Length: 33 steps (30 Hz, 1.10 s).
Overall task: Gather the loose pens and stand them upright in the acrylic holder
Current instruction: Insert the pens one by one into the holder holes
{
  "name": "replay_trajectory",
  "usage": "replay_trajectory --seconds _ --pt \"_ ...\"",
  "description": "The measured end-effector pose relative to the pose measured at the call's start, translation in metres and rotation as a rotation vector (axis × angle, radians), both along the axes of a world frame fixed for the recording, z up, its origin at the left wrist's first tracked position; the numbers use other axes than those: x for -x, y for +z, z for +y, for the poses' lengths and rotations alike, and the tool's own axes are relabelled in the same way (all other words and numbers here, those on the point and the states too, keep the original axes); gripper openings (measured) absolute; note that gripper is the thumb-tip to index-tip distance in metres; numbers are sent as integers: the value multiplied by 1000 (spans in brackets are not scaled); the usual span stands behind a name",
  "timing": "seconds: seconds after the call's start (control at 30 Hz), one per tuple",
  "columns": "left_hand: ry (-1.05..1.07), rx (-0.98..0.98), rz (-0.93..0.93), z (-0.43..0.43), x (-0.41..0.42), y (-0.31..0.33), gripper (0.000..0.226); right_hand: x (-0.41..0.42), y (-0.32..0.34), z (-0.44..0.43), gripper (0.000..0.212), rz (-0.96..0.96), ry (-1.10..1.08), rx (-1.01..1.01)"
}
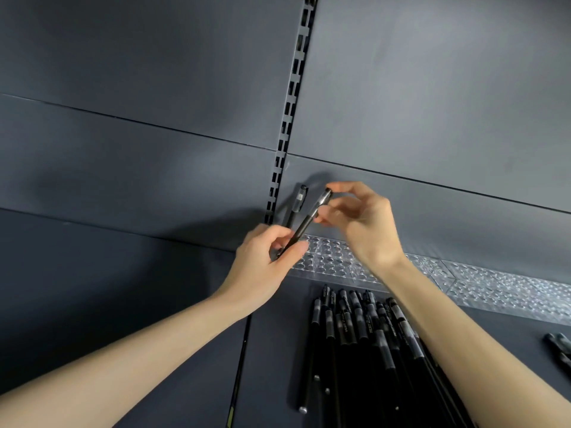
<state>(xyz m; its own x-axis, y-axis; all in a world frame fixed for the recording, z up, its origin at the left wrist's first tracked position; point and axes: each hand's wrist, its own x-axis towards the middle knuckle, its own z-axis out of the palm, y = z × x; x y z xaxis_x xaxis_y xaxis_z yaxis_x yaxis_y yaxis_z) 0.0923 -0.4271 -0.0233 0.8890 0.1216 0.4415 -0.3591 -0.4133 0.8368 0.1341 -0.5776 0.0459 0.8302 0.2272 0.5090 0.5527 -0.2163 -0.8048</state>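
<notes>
Black pens are nearly all waiting to be put away. A big pile of pens [364,335] lies flat on the dark shelf [272,350], close to the person. A few more pens [559,347] lie at the far right edge. The clear holder [333,257] has many round holes and runs along the back of the shelf, against the grey wall [432,88]. Only one standing pen [299,202] is up in the holder, at its left end. Every other hole that shows is bare.

Both hands are up over the left end of the holder with a held pen [306,222] between them. It is tilted and not yet in a hole. The left hand [262,267] grips the low end, with its fingers curled round it. The right hand [364,223] pinches the top end by the cap with thumb and fingers. I cannot tell if the cap is being pushed on or just held.

So the job has only just started. One pen is in and one is in the hands. I think that one goes in a hole beside the first. After that, the whole pile and the few at the side are left to do.
</notes>
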Motion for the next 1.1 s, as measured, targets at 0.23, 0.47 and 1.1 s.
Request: replay_trajectory --seconds 0.23,0.47,1.1 --pt "135 -228 2 20 -14 -6 41 -17 17 -6 31 -176 -207 9" --pt "112 -247 70 14 -24 -4 54 -20 11 2 33 -228 -219 40" --pt "164 -187 59 7 -26 -8 48 -26 -9 14 23 -242 -204 232"
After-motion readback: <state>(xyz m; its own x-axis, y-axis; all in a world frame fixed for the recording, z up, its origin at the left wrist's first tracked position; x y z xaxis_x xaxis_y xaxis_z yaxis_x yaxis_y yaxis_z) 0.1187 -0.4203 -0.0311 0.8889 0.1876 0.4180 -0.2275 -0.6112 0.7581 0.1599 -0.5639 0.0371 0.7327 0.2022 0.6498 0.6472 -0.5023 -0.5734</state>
